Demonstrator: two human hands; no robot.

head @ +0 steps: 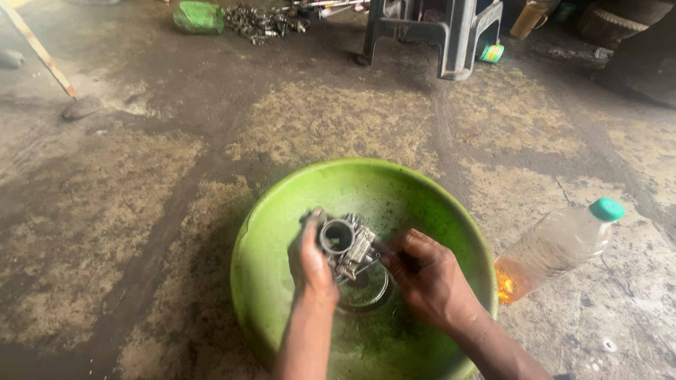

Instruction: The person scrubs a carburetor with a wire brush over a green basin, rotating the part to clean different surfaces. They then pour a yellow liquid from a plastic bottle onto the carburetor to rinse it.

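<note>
A grey metal carburetor point(347, 244) with a round open throat is held over a wide green plastic basin point(282, 225) on the floor. My left hand point(310, 262) grips its left side, thumb up along the body. My right hand point(426, 276) is closed on a small part at the carburetor's lower right side. A ring-shaped metal piece point(366, 295) lies in the basin bottom under the carburetor, in a film of dark liquid.
A clear plastic bottle point(556, 246) with a teal cap and amber liquid lies tilted right of the basin. A grey plastic stool point(440, 32), a green container point(198, 17) and a heap of metal parts point(260, 21) stand at the far edge of the stained concrete floor.
</note>
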